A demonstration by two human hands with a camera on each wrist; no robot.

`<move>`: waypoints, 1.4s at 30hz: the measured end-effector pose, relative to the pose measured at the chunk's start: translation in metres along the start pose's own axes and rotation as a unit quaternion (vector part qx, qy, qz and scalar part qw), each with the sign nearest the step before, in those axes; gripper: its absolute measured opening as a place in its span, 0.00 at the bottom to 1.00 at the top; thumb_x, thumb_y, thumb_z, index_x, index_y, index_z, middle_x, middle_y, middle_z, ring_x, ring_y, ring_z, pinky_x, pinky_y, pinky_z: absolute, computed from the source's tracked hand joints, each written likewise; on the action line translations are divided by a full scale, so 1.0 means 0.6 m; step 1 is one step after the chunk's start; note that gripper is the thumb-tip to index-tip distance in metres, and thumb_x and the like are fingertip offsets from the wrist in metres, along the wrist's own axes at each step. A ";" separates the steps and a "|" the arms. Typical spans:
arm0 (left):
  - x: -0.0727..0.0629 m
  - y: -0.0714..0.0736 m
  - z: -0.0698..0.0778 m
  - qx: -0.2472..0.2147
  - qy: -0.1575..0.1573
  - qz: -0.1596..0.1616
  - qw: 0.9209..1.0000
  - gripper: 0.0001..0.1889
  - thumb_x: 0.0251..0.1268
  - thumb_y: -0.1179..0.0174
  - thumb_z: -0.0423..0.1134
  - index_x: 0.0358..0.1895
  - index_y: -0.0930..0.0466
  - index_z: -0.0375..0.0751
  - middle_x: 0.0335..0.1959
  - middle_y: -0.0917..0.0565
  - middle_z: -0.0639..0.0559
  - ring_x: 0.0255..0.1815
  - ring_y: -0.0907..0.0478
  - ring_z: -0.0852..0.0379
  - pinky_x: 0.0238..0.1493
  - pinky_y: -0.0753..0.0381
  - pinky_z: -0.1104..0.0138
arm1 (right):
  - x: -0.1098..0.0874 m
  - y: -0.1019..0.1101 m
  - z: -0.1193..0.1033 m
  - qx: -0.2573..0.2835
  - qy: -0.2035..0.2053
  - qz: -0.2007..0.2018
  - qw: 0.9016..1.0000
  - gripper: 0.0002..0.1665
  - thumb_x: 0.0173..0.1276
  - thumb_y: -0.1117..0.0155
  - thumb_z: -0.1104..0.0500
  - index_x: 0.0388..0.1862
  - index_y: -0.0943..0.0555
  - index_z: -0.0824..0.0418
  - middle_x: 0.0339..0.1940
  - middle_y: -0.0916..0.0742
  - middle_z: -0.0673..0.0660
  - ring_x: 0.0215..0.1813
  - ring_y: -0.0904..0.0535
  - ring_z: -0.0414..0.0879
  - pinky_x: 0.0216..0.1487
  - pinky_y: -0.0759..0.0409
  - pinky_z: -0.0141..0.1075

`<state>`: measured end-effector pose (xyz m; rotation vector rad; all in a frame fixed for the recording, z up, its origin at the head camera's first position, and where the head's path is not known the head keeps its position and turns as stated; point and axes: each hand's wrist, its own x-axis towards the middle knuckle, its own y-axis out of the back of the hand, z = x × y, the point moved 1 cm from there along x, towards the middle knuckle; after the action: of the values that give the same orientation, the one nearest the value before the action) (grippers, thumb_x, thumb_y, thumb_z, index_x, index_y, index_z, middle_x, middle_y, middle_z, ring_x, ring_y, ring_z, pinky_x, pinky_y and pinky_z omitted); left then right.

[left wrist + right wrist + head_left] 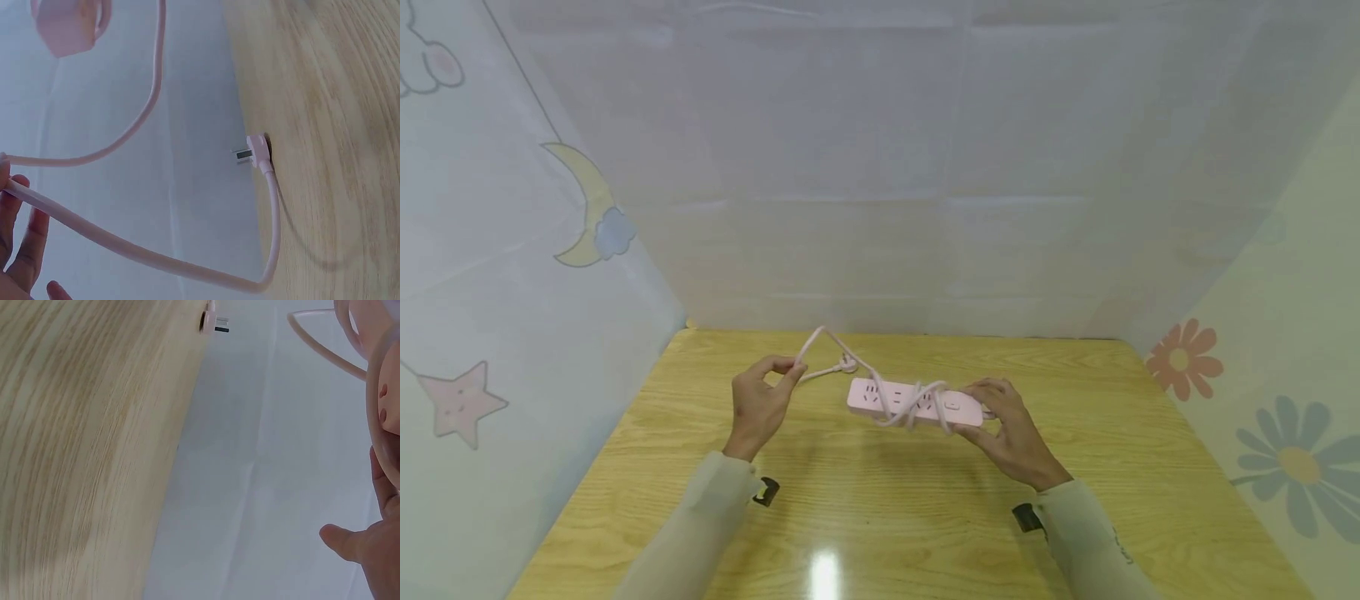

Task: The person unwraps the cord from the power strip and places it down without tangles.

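A pink power strip is held above the table, its cord looped around the body. My right hand grips the strip's right end between thumb and fingers, close to the switch. Off to the left, my left hand pinches the cord between thumb and fingertips, and a bent length of it rises between hand and strip. The plug rests on the wood with its prongs pointing sideways; a short piece of cord runs from it to the left hand. In the right wrist view the strip shows only partly.
A wooden table lies under both hands. White sheeting hangs behind it, and patterned cloth with a moon and flowers lines the sides. Dark wristbands show at both sleeves.
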<state>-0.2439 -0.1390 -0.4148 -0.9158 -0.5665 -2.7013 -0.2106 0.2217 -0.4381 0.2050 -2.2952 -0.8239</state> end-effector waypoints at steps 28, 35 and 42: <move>0.019 0.062 0.045 -0.090 -0.040 0.097 0.990 0.03 0.58 0.34 0.18 0.34 0.16 0.22 0.37 0.11 0.49 0.45 0.17 0.70 0.52 0.28 0.71 | -0.002 0.000 0.003 -0.002 -0.012 -0.030 0.999 0.25 0.61 0.24 0.62 0.57 0.19 0.57 0.56 0.20 0.53 0.58 0.33 0.46 0.47 0.23 0.42; 0.022 0.056 0.048 -0.089 -0.047 0.120 0.988 0.03 0.57 0.33 0.17 0.34 0.16 0.23 0.37 0.12 0.43 0.47 0.17 0.67 0.50 0.26 0.71 | -0.004 -0.001 -0.001 0.007 -0.016 -0.060 0.998 0.24 0.63 0.26 0.60 0.59 0.19 0.55 0.57 0.21 0.52 0.60 0.34 0.47 0.49 0.24 0.44; 0.028 0.057 0.054 -0.084 -0.051 0.165 0.981 0.04 0.55 0.33 0.17 0.33 0.16 0.22 0.36 0.12 0.55 0.45 0.17 0.69 0.50 0.27 0.72 | -0.004 -0.003 0.000 -0.006 -0.012 -0.065 0.998 0.26 0.61 0.24 0.60 0.59 0.19 0.56 0.56 0.20 0.51 0.60 0.33 0.46 0.50 0.25 0.46</move>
<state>-0.2284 -0.1572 -0.3711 -1.0898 -0.1825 -2.4381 -0.2090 0.2214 -0.4406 0.3443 -2.3182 -0.9110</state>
